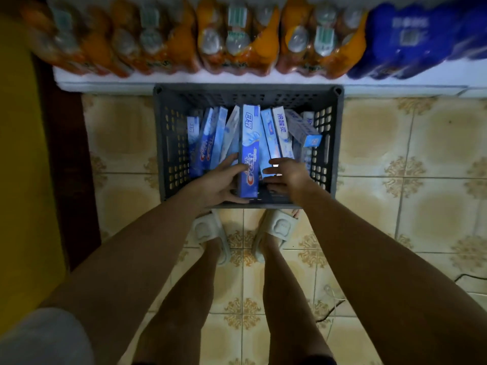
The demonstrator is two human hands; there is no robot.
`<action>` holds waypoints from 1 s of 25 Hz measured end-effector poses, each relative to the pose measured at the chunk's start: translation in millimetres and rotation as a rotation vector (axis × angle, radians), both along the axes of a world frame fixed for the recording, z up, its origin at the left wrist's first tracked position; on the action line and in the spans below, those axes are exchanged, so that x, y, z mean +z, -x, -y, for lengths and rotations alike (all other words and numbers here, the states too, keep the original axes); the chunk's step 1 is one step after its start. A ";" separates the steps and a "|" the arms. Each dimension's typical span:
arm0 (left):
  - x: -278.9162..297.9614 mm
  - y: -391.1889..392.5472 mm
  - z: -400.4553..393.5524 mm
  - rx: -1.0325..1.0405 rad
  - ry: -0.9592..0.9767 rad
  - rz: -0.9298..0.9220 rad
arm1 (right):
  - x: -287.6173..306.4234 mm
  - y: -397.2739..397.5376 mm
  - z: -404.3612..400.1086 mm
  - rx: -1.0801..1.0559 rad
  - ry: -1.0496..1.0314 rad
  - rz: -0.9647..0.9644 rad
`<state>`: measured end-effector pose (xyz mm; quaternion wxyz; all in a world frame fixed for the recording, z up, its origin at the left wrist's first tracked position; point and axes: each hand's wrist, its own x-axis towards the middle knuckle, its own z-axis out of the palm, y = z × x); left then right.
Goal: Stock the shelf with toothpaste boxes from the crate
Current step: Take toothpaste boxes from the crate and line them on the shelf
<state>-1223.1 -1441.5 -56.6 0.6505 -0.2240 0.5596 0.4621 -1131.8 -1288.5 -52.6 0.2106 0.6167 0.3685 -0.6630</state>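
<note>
Looking down into the grey crate (168,143) on the tiled floor (382,143), I have my left hand (218,183) curled around the near end of an upright blue toothpaste box (249,151), thumb at its base. My right hand (286,175) hovers just beside it, fingers spread and relaxed, holding nothing. More toothpaste boxes (276,133) lean inside the crate, below a white shelf (395,77) of orange bottle packs (237,38).
</note>
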 end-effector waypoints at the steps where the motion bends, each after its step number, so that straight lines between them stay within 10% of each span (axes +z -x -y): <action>1: 24.1 7.0 2.4 0.007 -0.021 0.023 | 24.5 4.2 -2.4 -0.012 0.003 -0.020; 16: 418.3 86.7 51.7 -0.816 -0.155 -0.280 | 422.7 33.0 -0.8 0.166 -0.093 -0.497; 25: 548.7 144.9 99.2 -0.639 -0.277 -0.616 | 554.3 72.0 18.3 0.257 -0.386 -0.688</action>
